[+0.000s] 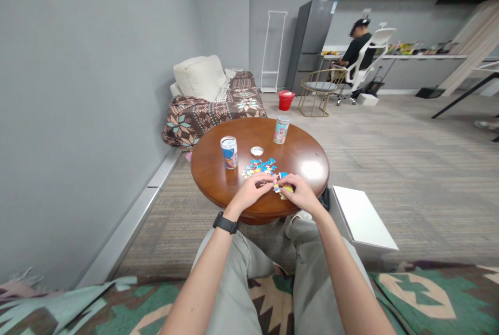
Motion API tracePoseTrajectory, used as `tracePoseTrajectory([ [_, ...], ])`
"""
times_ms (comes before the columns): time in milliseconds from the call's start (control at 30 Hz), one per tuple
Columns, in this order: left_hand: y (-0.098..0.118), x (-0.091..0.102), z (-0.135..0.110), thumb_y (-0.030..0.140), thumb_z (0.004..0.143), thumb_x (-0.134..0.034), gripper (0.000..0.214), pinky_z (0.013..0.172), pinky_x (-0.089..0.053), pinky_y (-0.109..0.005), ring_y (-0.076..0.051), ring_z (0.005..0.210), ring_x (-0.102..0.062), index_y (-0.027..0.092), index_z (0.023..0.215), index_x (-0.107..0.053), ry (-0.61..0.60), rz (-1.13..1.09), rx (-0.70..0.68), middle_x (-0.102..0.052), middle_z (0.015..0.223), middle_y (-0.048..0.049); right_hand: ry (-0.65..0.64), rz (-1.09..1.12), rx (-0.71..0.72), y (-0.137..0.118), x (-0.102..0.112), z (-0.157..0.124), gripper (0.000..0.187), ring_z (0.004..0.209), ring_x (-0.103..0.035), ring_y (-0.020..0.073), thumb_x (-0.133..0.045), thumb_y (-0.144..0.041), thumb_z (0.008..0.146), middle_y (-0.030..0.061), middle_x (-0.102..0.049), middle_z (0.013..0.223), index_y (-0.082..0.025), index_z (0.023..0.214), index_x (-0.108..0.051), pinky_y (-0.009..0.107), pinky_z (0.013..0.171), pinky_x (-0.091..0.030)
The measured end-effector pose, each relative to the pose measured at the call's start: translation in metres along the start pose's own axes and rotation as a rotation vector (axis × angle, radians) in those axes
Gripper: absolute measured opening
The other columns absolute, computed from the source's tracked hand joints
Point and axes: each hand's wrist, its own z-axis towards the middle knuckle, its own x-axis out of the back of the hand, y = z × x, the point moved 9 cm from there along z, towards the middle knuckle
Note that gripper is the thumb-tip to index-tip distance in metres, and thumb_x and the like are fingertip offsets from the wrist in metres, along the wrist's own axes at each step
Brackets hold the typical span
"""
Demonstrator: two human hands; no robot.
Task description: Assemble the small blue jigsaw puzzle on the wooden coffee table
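Observation:
Both my hands meet over the near side of a round brown table. Between my fingertips is a small jigsaw puzzle piece, pinkish, blue and yellow. My left hand, with a black watch on its wrist, pinches at its left side. From the right, my right hand closes thumb and finger on it. Some puzzle pieces that look joined lie partly under my right hand. Just beyond my left hand spreads a pile of loose blue, yellow and white jigsaw pieces.
An opened can stands left on the table, a lidded can farther back, and a round lid between them. A white box is on the floor to my right. A person sits far off at a counter.

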Motion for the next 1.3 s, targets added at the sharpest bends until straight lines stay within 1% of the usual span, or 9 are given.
tracePoseTrajectory([
  [100, 0.002, -0.003, 0.0, 0.028, 0.086, -0.06, 0.023, 0.106, -0.04, -0.037, -0.021, 0.113, -0.058, 0.019, 0.105, -0.071, -0.029, 0.019, -0.017, -0.067, 0.116, -0.0077, 0.001, 0.0, 0.034, -0.004, 0.001, 0.0, 0.017, 0.096, -0.057, 0.0227, -0.057, -0.031, 0.084, 0.0046, -0.065, 0.101, -0.026, 0.09, -0.072, 0.04, 0.092, -0.042],
  [367, 0.004, -0.006, 0.0, 0.028, 0.087, -0.058, 0.022, 0.106, -0.039, -0.037, -0.021, 0.113, -0.058, 0.022, 0.103, -0.072, -0.091, 0.069, -0.037, -0.068, 0.115, -0.0063, -0.01, 0.016, 0.068, -0.01, 0.0, 0.001, 0.019, 0.092, -0.058, 0.0204, -0.059, -0.039, 0.086, 0.004, -0.066, 0.096, -0.025, 0.08, -0.071, 0.036, 0.089, -0.043],
  [633, 0.001, -0.01, 0.001, 0.026, 0.085, -0.061, 0.023, 0.106, -0.039, -0.036, -0.02, 0.114, -0.057, 0.023, 0.106, -0.07, -0.107, 0.137, -0.075, -0.066, 0.118, -0.0061, 0.022, -0.033, 0.01, -0.006, -0.002, 0.004, 0.025, 0.091, -0.058, 0.0199, -0.054, -0.041, 0.089, 0.0022, -0.068, 0.092, -0.025, 0.08, -0.071, 0.035, 0.087, -0.042],
  [800, 0.001, -0.01, 0.001, 0.025, 0.084, -0.062, 0.023, 0.105, -0.04, -0.037, -0.02, 0.114, -0.058, 0.022, 0.105, -0.071, -0.102, 0.147, -0.06, -0.066, 0.118, -0.0069, 0.064, -0.084, 0.032, -0.006, -0.002, 0.004, 0.014, 0.089, -0.059, 0.02, -0.06, -0.035, 0.085, 0.0019, -0.068, 0.09, -0.024, 0.083, -0.069, 0.033, 0.084, -0.043],
  [933, 0.001, -0.008, 0.001, 0.026, 0.082, -0.063, 0.023, 0.103, -0.041, -0.036, -0.02, 0.111, -0.059, 0.02, 0.103, -0.071, -0.085, 0.125, -0.048, -0.067, 0.117, -0.0075, 0.063, -0.081, 0.041, -0.005, -0.003, 0.004, 0.015, 0.09, -0.06, 0.0204, -0.059, -0.036, 0.085, 0.0014, -0.07, 0.092, -0.025, 0.084, -0.069, 0.033, 0.084, -0.043],
  [1033, -0.005, -0.001, 0.001, 0.027, 0.082, -0.062, 0.02, 0.099, -0.044, -0.034, -0.02, 0.106, -0.062, 0.018, 0.097, -0.072, -0.01, 0.103, -0.018, -0.07, 0.11, -0.0071, 0.072, -0.063, 0.027, -0.003, -0.002, 0.004, 0.019, 0.088, -0.061, 0.0209, -0.056, -0.04, 0.086, 0.0015, -0.071, 0.09, -0.025, 0.085, -0.069, 0.033, 0.082, -0.044],
  [1167, -0.023, 0.018, 0.0, 0.03, 0.084, -0.058, 0.02, 0.087, -0.049, -0.033, -0.019, 0.089, -0.066, 0.015, 0.087, -0.071, 0.191, 0.082, 0.092, -0.073, 0.093, -0.0072, 0.104, -0.016, -0.024, 0.004, 0.001, 0.004, 0.023, 0.083, -0.062, 0.0207, -0.054, -0.043, 0.085, 0.0024, -0.07, 0.085, -0.025, 0.086, -0.068, 0.032, 0.077, -0.046],
  [1233, -0.027, 0.028, -0.004, 0.027, 0.084, -0.057, 0.018, 0.085, -0.05, -0.033, -0.02, 0.087, -0.066, 0.014, 0.087, -0.07, 0.301, 0.114, 0.14, -0.072, 0.092, -0.0077, 0.116, 0.022, -0.039, 0.007, 0.001, 0.003, 0.023, 0.08, -0.062, 0.02, -0.054, -0.043, 0.085, 0.0025, -0.07, 0.083, -0.024, 0.089, -0.067, 0.031, 0.075, -0.046],
  [1300, -0.024, 0.032, -0.007, 0.021, 0.083, -0.056, 0.016, 0.087, -0.049, -0.033, -0.02, 0.091, -0.066, 0.015, 0.087, -0.069, 0.35, 0.166, 0.155, -0.072, 0.095, -0.0076, 0.117, 0.063, -0.041, 0.008, 0.0, 0.003, 0.022, 0.076, -0.061, 0.0186, -0.054, -0.041, 0.084, 0.0019, -0.069, 0.083, -0.024, 0.093, -0.064, 0.031, 0.074, -0.047],
])
